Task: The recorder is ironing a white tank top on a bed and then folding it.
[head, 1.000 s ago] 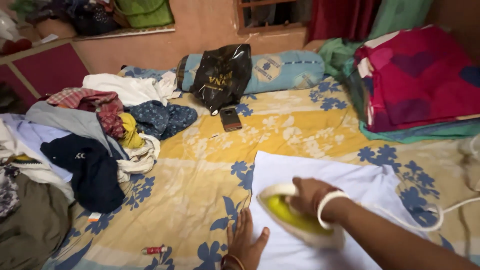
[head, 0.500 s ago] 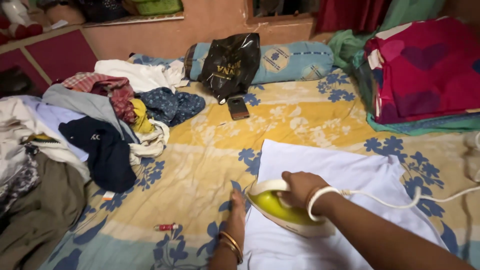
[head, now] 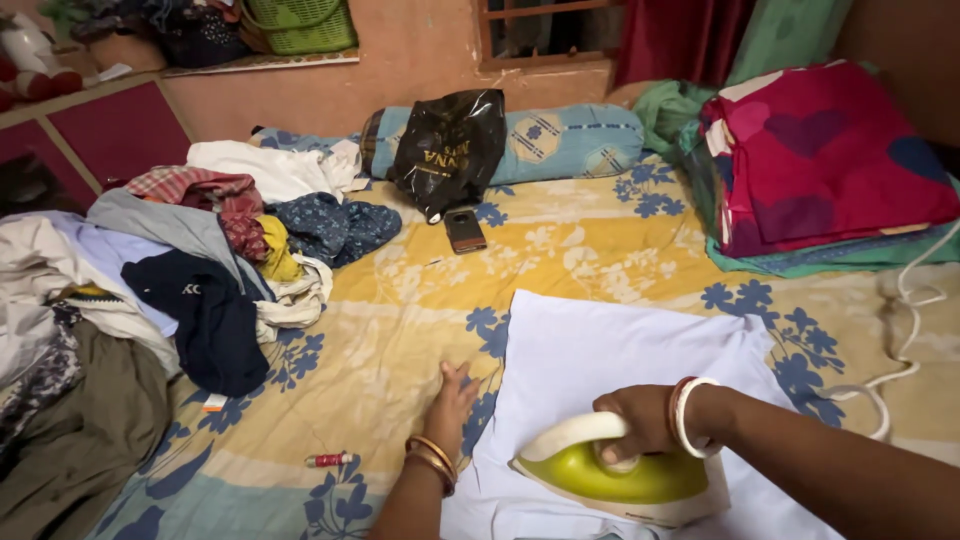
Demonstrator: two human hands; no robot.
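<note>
A white cloth (head: 610, 350) lies flat on a yellow bedsheet with blue flowers (head: 400, 330). My right hand (head: 640, 420) grips the white handle of a green and white iron (head: 625, 480), which rests on the near part of the cloth. Its white cord (head: 900, 340) runs off to the right. My left hand (head: 450, 400), with bangles at the wrist, lies flat on the sheet at the cloth's left edge, fingers pointing away from me.
A heap of mixed clothes (head: 170, 280) fills the left side. A black plastic bag (head: 445, 145) leans on a blue bolster (head: 560, 140), with a phone (head: 464, 230) in front. Folded red and green cloths (head: 820, 170) are stacked at right. A small red spool (head: 328, 460) lies near my left arm.
My right hand has drawn the iron back toward me and to the right over the cloth. My left hand has slid forward along the cloth's left edge.
</note>
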